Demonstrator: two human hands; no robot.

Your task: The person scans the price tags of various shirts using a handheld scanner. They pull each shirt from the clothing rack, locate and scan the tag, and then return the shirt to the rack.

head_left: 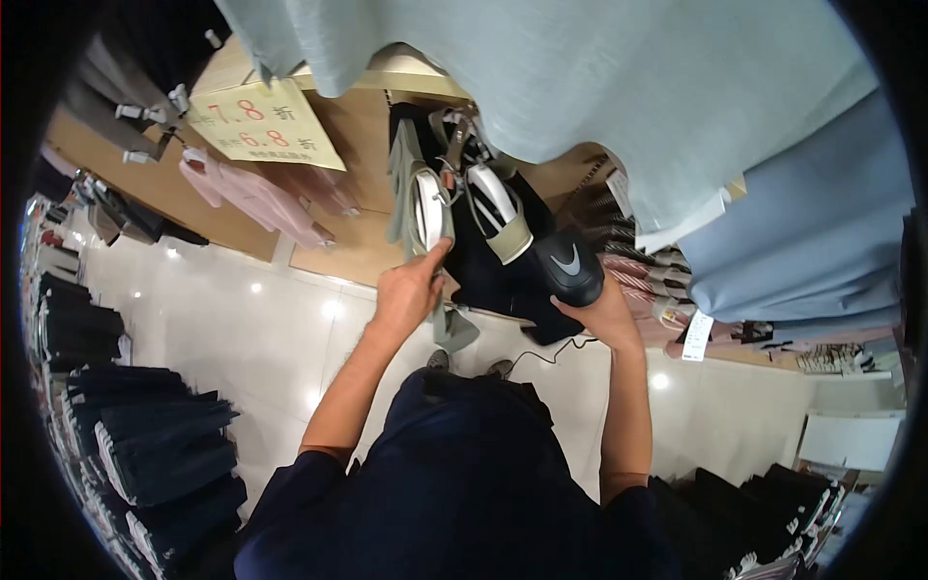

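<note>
My left hand [411, 290] is at the front of a grey-green garment [423, 184] that looks like hanging trousers with a pale inner waistband. Its index finger stretches onto the waistband while the other fingers curl against the cloth. In my right hand [609, 309] is a black rounded handheld steamer [570, 269] with a grey crescent on top. It sits close beside a second olive waistband [509, 239] with a white lining. Black clothing [483, 271] hangs between my hands. A thin black cord [556, 358] trails below the steamer.
Pale blue-green cloth [541, 68] hangs over the rack from above. A yellow price sign [266, 124] and pink garment [256, 198] are at the left, a blue garment [802, 251] at the right. Stacked dark clothes [159, 435] stand beside the shiny floor [319, 329].
</note>
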